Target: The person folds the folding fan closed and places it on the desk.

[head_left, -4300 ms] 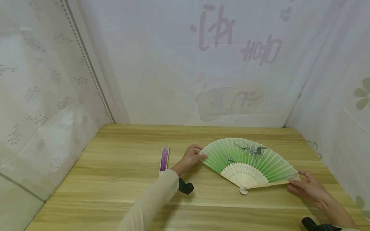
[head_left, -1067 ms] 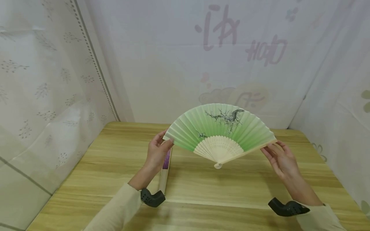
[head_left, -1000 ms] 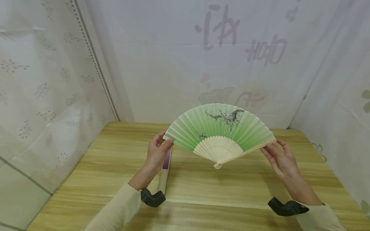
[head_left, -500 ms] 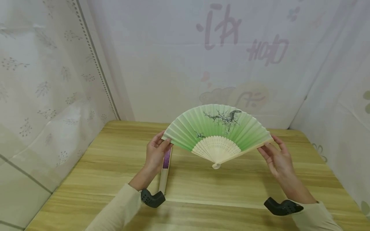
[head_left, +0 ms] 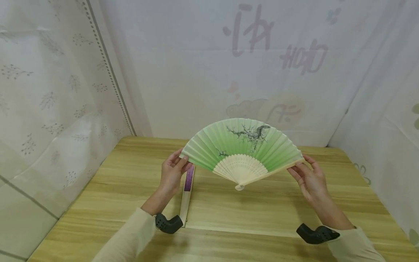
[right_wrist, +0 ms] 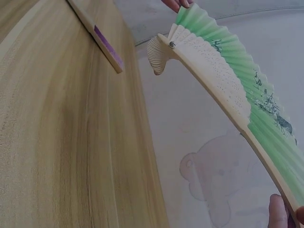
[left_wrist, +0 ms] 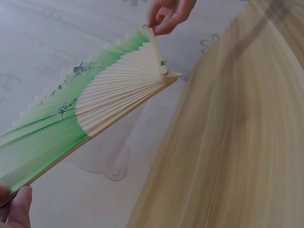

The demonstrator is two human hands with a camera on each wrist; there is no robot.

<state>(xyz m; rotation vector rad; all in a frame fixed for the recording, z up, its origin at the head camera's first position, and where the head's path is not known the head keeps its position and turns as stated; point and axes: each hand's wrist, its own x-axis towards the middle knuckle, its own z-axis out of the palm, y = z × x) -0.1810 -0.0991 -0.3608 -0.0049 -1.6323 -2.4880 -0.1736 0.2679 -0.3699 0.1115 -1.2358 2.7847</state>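
A green folding fan [head_left: 240,145] with pale bamboo ribs and a dark branch print is spread wide above the table. My left hand [head_left: 171,174] pinches its left end between thumb and fingers. At the opposite end, my right hand [head_left: 311,180] grips the outer rib. In the left wrist view the fan [left_wrist: 95,95] slants across, with the left thumb [left_wrist: 21,206] at the lower corner. The right wrist view shows the fan's long edge rib and the rivet where the ribs meet. A folded purple fan [head_left: 188,185] lies on the table near the left wrist.
The wooden table [head_left: 248,214] stretches below both hands. White patterned curtain walls [head_left: 183,80] stand behind it and at both sides. Each wrist carries a black curved mount [head_left: 168,223].
Over the earlier frames, the green fan rose off the table in both hands and moved left. In the last second both hands and fan drifted slightly further left; the fan stays spread.
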